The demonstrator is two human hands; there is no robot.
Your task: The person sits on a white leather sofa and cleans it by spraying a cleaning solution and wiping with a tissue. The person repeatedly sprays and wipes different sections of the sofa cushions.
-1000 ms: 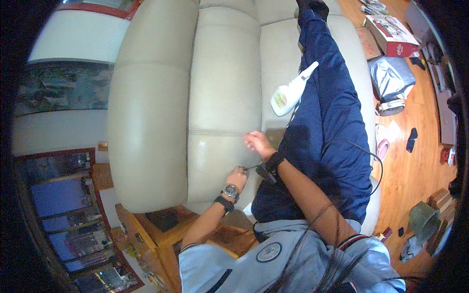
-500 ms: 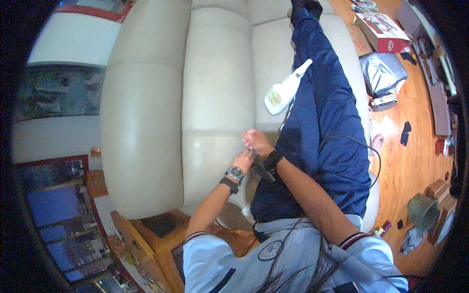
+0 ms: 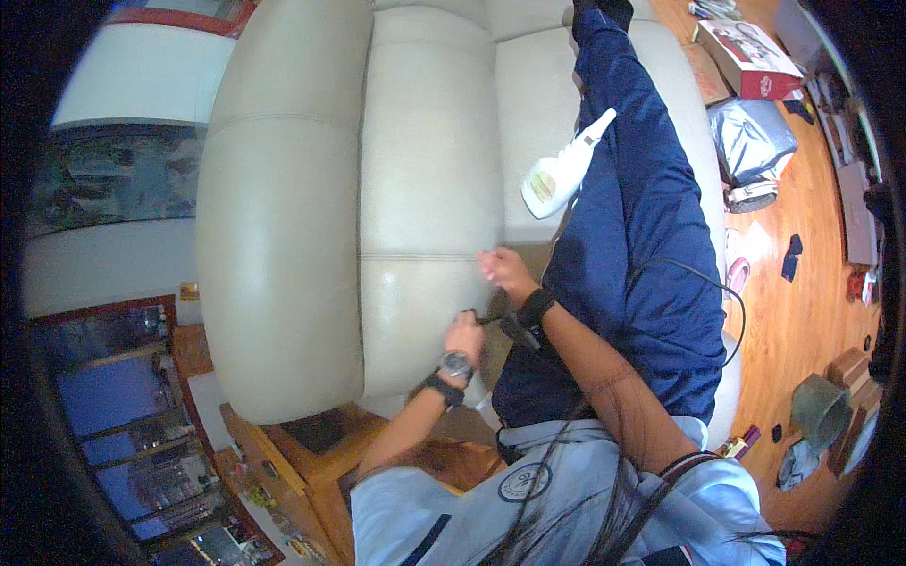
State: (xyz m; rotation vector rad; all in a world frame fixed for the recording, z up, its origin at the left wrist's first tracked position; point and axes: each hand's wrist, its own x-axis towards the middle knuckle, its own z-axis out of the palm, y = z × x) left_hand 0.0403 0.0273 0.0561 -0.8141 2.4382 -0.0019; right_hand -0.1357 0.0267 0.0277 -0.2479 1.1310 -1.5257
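Note:
My left hand (image 3: 463,336), with a silver-faced watch (image 3: 457,364) and a dark wristband (image 3: 444,389) on its wrist, is closed on a thin black strap (image 3: 491,321). That strap runs toward the black wristband (image 3: 535,309) on my right wrist. My right hand (image 3: 508,270) hovers above the sofa seat beside my thigh, fingers curled in, with nothing visible in them. Beyond both hands, a white spray bottle (image 3: 557,179) with a long nozzle lies tilted between the sofa and my leg.
I sit on a cream sofa (image 3: 429,141), legs in navy trousers (image 3: 604,226) stretched along it. A black cable (image 3: 722,283) loops over my thigh. On the wooden floor at right are a red-and-white box (image 3: 750,58), a silver bag (image 3: 752,140) and a green bin (image 3: 819,410).
My left hand has drawn back toward me and left, away from my right hand, with the black strap stretched between them. The spray bottle still lies in place.

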